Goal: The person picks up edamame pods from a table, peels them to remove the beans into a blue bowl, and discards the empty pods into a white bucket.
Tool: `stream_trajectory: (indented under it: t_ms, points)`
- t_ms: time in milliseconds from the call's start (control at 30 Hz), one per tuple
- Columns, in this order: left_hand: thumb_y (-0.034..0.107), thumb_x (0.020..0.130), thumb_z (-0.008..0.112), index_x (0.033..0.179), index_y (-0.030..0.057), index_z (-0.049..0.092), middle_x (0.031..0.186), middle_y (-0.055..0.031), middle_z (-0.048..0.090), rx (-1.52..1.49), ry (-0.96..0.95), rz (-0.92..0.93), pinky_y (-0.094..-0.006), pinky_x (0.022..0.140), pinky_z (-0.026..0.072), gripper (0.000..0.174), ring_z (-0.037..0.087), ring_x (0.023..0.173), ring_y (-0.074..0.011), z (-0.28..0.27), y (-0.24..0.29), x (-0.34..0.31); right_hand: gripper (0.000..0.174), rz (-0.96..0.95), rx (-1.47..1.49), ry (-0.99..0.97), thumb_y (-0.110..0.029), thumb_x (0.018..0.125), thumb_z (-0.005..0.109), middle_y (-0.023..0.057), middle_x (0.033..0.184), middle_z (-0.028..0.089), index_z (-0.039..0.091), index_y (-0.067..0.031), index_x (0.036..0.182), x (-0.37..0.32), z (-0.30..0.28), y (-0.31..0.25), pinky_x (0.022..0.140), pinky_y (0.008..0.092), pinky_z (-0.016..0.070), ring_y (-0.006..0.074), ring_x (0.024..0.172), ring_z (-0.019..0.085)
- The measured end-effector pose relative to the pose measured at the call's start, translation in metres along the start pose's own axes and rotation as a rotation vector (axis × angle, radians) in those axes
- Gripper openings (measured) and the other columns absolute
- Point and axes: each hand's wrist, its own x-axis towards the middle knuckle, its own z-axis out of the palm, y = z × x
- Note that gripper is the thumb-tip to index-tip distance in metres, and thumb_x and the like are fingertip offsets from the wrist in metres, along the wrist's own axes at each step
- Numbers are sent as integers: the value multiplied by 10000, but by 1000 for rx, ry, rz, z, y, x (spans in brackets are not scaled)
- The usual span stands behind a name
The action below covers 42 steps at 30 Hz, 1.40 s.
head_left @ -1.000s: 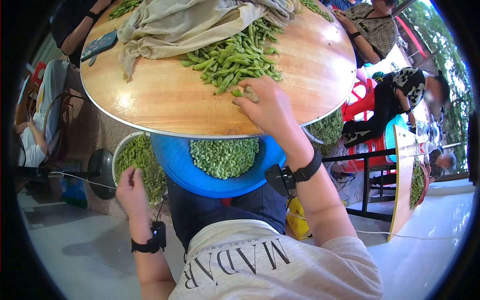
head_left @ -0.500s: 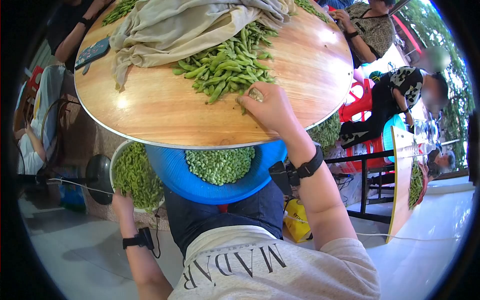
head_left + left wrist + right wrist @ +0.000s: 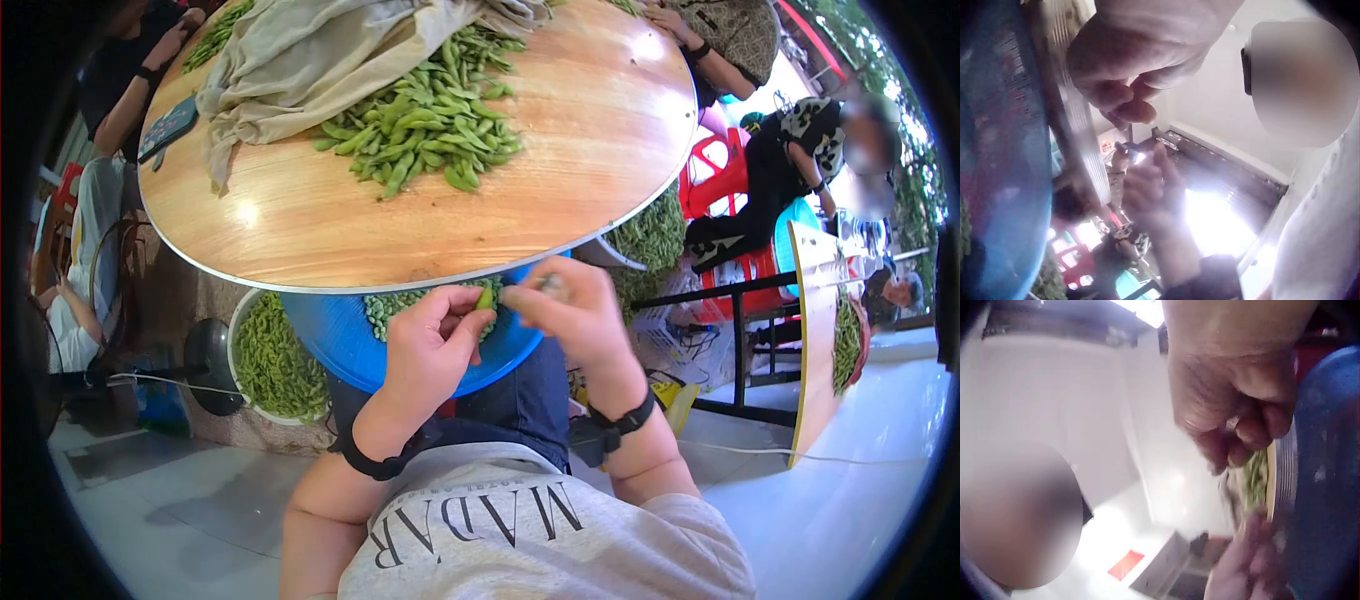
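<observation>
Over the blue basin (image 3: 350, 358), my left hand (image 3: 428, 340) pinches a green soybean pod (image 3: 485, 299) between thumb and fingers. From the other side my right hand (image 3: 580, 310), slightly blurred, has curled fingers with their tips right at the pod's end. Something small and pale (image 3: 552, 285) shows at the curl of that hand; its kind I cannot tell. Shelled green beans (image 3: 385, 308) lie in the basin, partly hidden by the hands. In the left wrist view the left hand (image 3: 1147, 56) is near and the right hand (image 3: 1157, 194) lies beyond it.
Unshelled pods (image 3: 430, 130) are heaped on the round wooden table (image 3: 330, 235), beside a crumpled cloth (image 3: 290, 85). A phone (image 3: 168, 128) lies at its left edge. More pods fill a white tub (image 3: 280, 365) on the left. Other people sit around, and a red chair (image 3: 715, 180) stands right.
My right hand has left the pod heap and come back over the basin. The left hand has risen from the white tub to meet it, now pinching a pod.
</observation>
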Motion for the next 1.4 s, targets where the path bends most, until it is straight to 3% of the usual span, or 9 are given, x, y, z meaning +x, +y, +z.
stream_trajectory:
  t_ms: [133, 200, 233, 333, 400, 567, 1100, 1200, 1400]
  points:
    - [-24, 767, 589, 952, -16, 559, 734, -78, 617, -248, -33, -267, -170, 396, 361, 188, 502, 459, -79, -3, -1, -4, 319, 228, 208, -11, -186, 723, 660, 80, 701, 620, 594, -1, 974, -16, -103, 62, 527, 237, 459, 146, 595, 591]
    - [-18, 761, 601, 956, -16, 573, 743, -80, 623, -299, -47, -247, -168, 397, 357, 197, 502, 460, -77, -5, -2, -6, 438, 415, -1252, 181, -212, 710, 673, 157, 829, 639, 553, -13, 1082, -19, -120, 113, 646, 312, 487, 244, 767, 628]
    - [-17, 758, 607, 952, -16, 580, 739, -77, 621, -285, -48, -236, -167, 397, 357, 196, 501, 461, -76, -5, -2, -6, 436, 466, -1234, 343, -254, 703, 677, 201, 903, 620, 569, -20, 1054, -25, -125, 121, 729, 359, 469, 302, 902, 595]
    - [-19, 749, 621, 935, -15, 600, 724, -67, 612, -238, -45, -215, -166, 401, 359, 188, 496, 463, -71, -2, -4, -10, 382, 210, -840, 452, -281, 726, 661, 172, 845, 633, 602, -18, 997, -32, -122, 106, 681, 333, 470, 249, 796, 618]
    - [-27, 741, 628, 917, -17, 612, 713, -56, 600, -199, -55, -195, -168, 404, 364, 177, 489, 465, -66, 1, -5, -10, 281, 297, -316, 208, -287, 836, 541, 25, 648, 559, 636, -23, 848, -28, -93, 62, 519, 227, 397, 74, 576, 472]
    - [-54, 732, 624, 887, -22, 621, 746, -53, 570, -28, -40, -81, -166, 417, 369, 158, 481, 492, -58, 0, -3, -18, 383, 186, 200, -300, -330, 920, 393, -17, 573, 447, 561, -19, 773, -20, -12, 28, 437, 190, 309, 49, 494, 382]
    - [-22, 707, 651, 801, -5, 624, 671, -77, 592, 324, 100, 171, -223, 497, 425, 99, 553, 564, -125, -51, -5, -35, 306, 196, 144, -436, -245, 907, 453, -25, 554, 447, 562, -15, 738, 0, 60, 25, 428, 197, 303, 43, 487, 374]
    - [-9, 735, 636, 807, -19, 618, 674, -76, 594, -14, 145, -211, -206, 461, 391, 75, 515, 507, -111, -53, -10, -40, 291, 172, 73, -475, -266, 914, 443, -26, 604, 463, 569, -32, 794, 0, 63, 25, 444, 182, 305, 33, 533, 392]
    - [48, 804, 557, 810, -18, 574, 688, -100, 582, -823, 52, -519, -193, 412, 339, 68, 466, 461, -97, -73, -41, -39, 247, -369, -357, -368, -198, 824, 557, 166, 602, 526, 520, 9, 693, -1, 77, 47, 502, 382, 410, 311, 544, 527]
